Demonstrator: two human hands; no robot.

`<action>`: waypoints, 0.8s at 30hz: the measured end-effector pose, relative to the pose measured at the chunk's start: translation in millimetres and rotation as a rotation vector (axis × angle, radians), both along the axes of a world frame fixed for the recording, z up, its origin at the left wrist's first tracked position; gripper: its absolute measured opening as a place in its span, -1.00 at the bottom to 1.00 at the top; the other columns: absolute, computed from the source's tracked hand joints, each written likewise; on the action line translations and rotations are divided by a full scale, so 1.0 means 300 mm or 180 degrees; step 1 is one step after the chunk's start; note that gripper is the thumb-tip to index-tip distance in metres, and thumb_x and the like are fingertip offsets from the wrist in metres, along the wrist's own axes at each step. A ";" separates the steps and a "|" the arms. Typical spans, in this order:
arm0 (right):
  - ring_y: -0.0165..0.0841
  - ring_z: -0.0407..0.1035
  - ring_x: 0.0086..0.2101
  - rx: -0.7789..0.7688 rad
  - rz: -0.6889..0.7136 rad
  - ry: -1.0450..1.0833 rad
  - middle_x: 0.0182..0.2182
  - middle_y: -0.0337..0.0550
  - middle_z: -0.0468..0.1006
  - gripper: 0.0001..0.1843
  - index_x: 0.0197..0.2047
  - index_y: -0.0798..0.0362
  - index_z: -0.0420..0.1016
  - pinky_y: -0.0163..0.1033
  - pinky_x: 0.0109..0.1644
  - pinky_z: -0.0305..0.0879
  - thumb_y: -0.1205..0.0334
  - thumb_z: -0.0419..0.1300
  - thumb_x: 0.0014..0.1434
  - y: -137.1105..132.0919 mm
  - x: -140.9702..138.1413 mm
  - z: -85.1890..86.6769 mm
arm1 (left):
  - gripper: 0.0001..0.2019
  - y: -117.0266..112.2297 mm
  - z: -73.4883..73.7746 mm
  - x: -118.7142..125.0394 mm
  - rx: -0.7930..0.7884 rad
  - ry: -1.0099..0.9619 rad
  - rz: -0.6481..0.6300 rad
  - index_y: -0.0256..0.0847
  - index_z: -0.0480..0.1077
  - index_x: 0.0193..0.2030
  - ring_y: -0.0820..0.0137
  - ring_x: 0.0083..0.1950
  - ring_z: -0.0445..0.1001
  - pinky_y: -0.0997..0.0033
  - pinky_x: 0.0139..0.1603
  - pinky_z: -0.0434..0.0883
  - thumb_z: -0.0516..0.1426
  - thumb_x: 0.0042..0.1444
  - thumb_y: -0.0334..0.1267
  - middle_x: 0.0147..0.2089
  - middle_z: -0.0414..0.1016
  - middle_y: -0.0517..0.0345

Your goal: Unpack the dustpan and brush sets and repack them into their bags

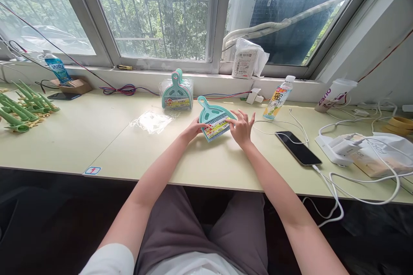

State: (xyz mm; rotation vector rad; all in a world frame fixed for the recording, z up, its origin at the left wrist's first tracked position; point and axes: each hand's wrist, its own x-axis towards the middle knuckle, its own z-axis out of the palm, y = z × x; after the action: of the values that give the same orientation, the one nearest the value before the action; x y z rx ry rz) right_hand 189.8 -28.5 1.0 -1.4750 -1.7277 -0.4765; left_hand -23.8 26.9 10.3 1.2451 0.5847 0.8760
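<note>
A teal mini dustpan set (pixel 213 117) with a colourful label lies flat on the pale desk (pixel 97 137), its handle pointing away to the left. My left hand (pixel 193 129) pinches its near left corner. My right hand (pixel 241 126) rests on its right side with the fingers spread. Behind it, a stack of the same teal dustpan sets (pixel 177 91) in clear wrapping leans against the windowsill. An empty clear plastic bag (pixel 151 121) lies to the left of my hands.
A black phone (pixel 298 148) on a white cable lies to the right, beside a drink bottle (pixel 276 99), a white power strip (pixel 335 149) and bags. Green plastic pieces (pixel 22 105) are piled at far left. A blue bottle (pixel 55 67) stands by the window.
</note>
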 end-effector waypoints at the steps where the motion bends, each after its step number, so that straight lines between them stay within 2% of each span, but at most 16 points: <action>1: -0.13 0.10 0.22 -0.0003 0.0012 -0.0002 0.13 -0.23 0.43 -0.64 -0.21 -0.18 0.62 0.38 0.31 -0.58 0.36 0.03 0.17 0.000 -0.002 0.000 | -0.52 0.003 -0.001 0.000 0.0006 -0.0013 0.0015 -0.25 0.38 -0.03 0.30 -0.13 0.53 0.40 -0.18 0.46 0.26 -0.19 -0.41 -0.07 0.53 0.00; 8: -0.12 0.12 0.22 0.0004 -0.0044 0.0149 0.15 -0.20 0.39 -0.67 -0.09 -0.16 0.56 0.35 0.32 -0.55 0.25 0.03 0.19 -0.012 -0.020 0.015 | -0.48 0.007 0.006 -0.005 0.0041 -0.0229 0.0224 -0.18 0.40 0.03 0.25 -0.07 0.53 0.36 -0.12 0.47 0.27 -0.18 -0.37 -0.07 0.54 0.03; 10: -0.11 0.11 0.22 0.0084 -0.0117 0.0539 0.21 -0.15 0.32 -0.63 0.05 -0.16 0.46 0.38 0.32 -0.43 0.16 0.01 0.22 -0.007 -0.028 0.013 | -0.48 0.010 0.008 -0.006 0.0044 -0.0244 0.0274 -0.19 0.40 0.02 0.23 -0.05 0.52 0.32 -0.07 0.47 0.28 -0.18 -0.37 -0.07 0.54 0.02; 12: -0.10 0.13 0.22 0.0120 -0.0155 0.1260 0.26 -0.04 0.24 -0.53 0.19 -0.12 0.29 0.35 0.29 -0.16 0.04 -0.02 0.24 0.004 -0.038 0.004 | -0.48 0.014 0.008 -0.006 0.0045 -0.0283 0.0318 -0.21 0.39 0.02 0.20 -0.02 0.51 0.27 -0.02 0.46 0.27 -0.17 -0.36 -0.06 0.54 0.00; 14: -0.13 0.23 0.17 -0.0162 0.0141 0.2165 0.23 0.05 0.27 -0.48 0.23 -0.06 0.21 0.19 0.20 0.16 -0.04 -0.05 0.25 0.016 -0.054 -0.011 | -0.49 0.017 0.008 -0.006 0.0051 -0.0330 0.0376 -0.21 0.37 0.03 0.19 -0.01 0.50 0.23 0.01 0.44 0.27 -0.15 -0.35 -0.05 0.53 0.00; 15: -0.16 0.30 0.12 -0.0468 0.0474 0.2607 0.17 0.06 0.34 -0.49 0.20 -0.05 0.22 0.09 0.15 0.27 -0.06 -0.05 0.25 0.021 -0.066 -0.018 | -0.49 0.018 0.009 -0.005 0.0057 -0.0347 0.0392 -0.22 0.36 0.04 0.19 -0.01 0.50 0.21 0.02 0.44 0.27 -0.14 -0.34 -0.05 0.53 -0.01; 17: -0.22 0.43 0.00 -0.1223 0.1289 0.3413 0.01 0.00 0.50 -0.56 0.09 -0.03 0.31 -0.03 0.06 0.39 -0.05 0.02 0.23 0.022 -0.094 -0.031 | -0.48 0.016 0.008 -0.004 0.0085 -0.0356 0.0373 -0.22 0.35 0.04 0.20 -0.01 0.50 0.21 0.03 0.43 0.27 -0.14 -0.33 -0.06 0.53 0.00; 19: -0.26 0.50 -0.12 -0.1729 0.1854 0.4106 -0.12 -0.10 0.58 -0.65 -0.03 -0.02 0.37 -0.06 0.03 0.44 0.02 0.16 0.16 0.016 -0.124 -0.037 | -0.47 0.011 0.006 -0.002 0.0143 -0.0338 0.0285 -0.22 0.35 0.04 0.20 -0.02 0.50 0.21 0.02 0.43 0.29 -0.14 -0.32 -0.08 0.53 0.01; 21: -0.30 0.53 -0.21 -0.1837 0.1991 0.4635 -0.19 -0.16 0.60 -0.72 -0.12 0.00 0.39 -0.09 0.00 0.47 0.14 0.26 0.09 0.007 -0.144 -0.037 | -0.45 0.007 0.005 0.002 0.0214 -0.0294 0.0220 -0.20 0.35 0.05 0.20 -0.03 0.50 0.23 0.01 0.43 0.31 -0.15 -0.30 -0.09 0.53 0.02; 24: -0.34 0.55 -0.29 -0.1705 0.1965 0.4958 -0.23 -0.19 0.61 -0.78 -0.18 0.02 0.42 -0.13 -0.06 0.51 0.24 0.28 0.06 0.000 -0.144 -0.028 | -0.46 0.006 0.012 0.011 0.0293 -0.0122 0.0171 -0.17 0.35 0.07 0.18 0.01 0.48 0.21 0.02 0.42 0.31 -0.10 -0.20 -0.05 0.51 0.00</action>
State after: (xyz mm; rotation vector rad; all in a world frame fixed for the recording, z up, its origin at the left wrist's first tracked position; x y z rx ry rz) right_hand 146.6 -28.6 -7.6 -0.9351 -0.8341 1.2471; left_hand -20.5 28.6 13.9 1.2977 0.5544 0.9788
